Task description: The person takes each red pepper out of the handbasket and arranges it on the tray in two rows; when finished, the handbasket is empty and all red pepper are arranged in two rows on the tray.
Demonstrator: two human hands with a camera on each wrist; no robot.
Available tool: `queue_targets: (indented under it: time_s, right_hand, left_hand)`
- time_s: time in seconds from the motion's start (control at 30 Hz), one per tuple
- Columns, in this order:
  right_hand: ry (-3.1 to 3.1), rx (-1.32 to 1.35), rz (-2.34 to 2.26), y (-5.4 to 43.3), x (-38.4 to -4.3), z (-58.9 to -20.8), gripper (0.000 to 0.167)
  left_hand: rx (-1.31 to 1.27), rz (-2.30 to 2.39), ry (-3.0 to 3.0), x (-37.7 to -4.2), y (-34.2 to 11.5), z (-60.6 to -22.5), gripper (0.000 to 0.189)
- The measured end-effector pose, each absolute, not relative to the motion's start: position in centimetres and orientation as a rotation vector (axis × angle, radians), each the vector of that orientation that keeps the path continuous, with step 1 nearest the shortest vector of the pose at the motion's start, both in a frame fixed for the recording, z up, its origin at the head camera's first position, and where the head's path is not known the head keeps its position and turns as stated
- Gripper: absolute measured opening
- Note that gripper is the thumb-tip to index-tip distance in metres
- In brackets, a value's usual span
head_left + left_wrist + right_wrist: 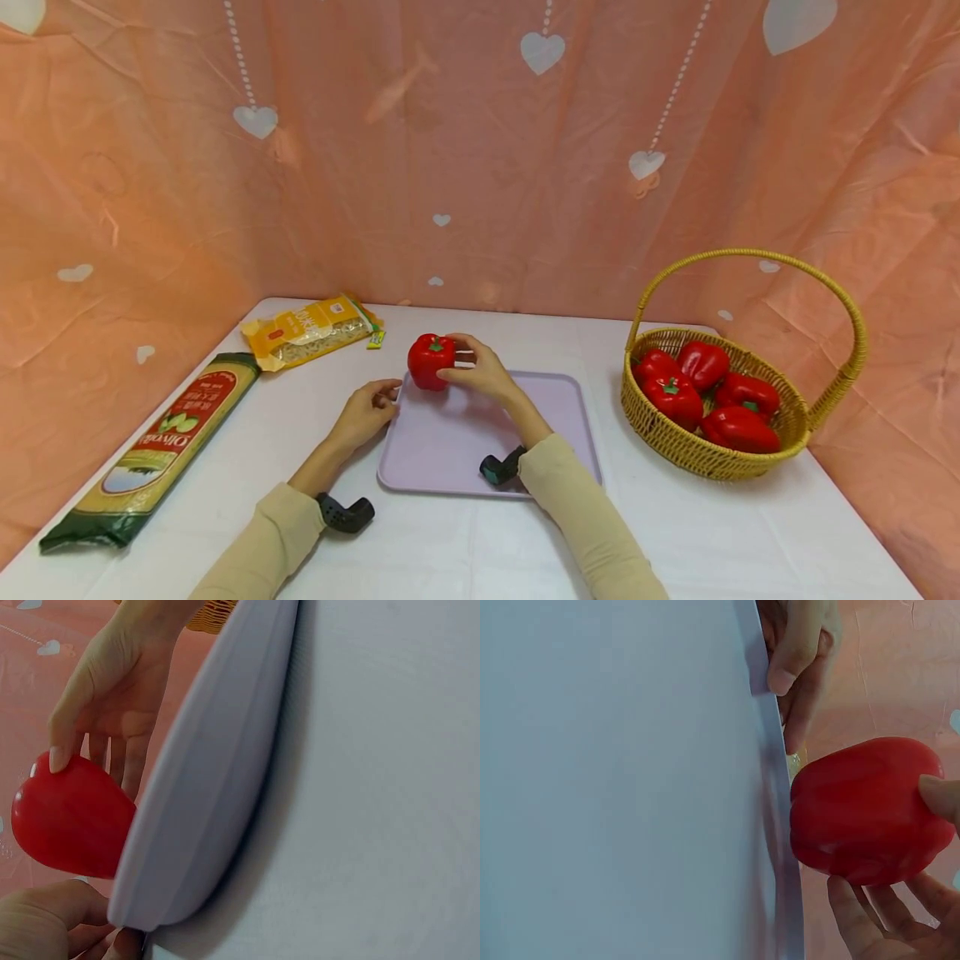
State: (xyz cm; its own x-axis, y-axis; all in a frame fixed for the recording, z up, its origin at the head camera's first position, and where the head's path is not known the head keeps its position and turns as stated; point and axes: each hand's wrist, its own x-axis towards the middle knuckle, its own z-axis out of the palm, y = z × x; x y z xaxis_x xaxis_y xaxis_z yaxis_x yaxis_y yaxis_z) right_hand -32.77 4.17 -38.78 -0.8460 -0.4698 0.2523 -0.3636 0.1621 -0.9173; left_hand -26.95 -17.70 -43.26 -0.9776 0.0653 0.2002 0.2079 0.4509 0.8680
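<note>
My right hand (486, 372) grips a red bell pepper (431, 363), thumb on one side and fingers on the other, above the back left corner of a pale lilac tray (465, 442). In the right wrist view the pepper (870, 810) shows its smooth side, with the thumb and fingertips around its far end. Part of it is hidden by the tray wall (202, 765) in the left wrist view, so I cannot tell whether it touches the tray. With thumb and curled fingers, my left hand (365, 412) holds the tray's left edge near that corner.
To the right stands a yellow wicker basket (667, 446) with a tall handle, holding several red bell peppers (738, 427). A long green-and-red package (161, 446) lies at the left. Behind it are a yellow food bag (311, 332) and a small green-yellow packet (376, 340).
</note>
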Motion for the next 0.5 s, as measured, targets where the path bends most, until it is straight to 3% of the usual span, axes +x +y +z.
queue_targets:
  time_s: [0.23, 0.5]
  right_hand:
    - [2.263, -0.867, -1.747, 3.8, -31.2, -37.2, 0.057]
    - [2.305, -0.83, -1.739, 3.2, -32.7, -39.1, 0.06]
  left_hand:
    - [-0.25, -1.573, -2.543, -26.9, -17.7, -43.2, 0.041]
    - [-0.253, -1.589, -2.549, -26.7, -17.7, -43.0, 0.042]
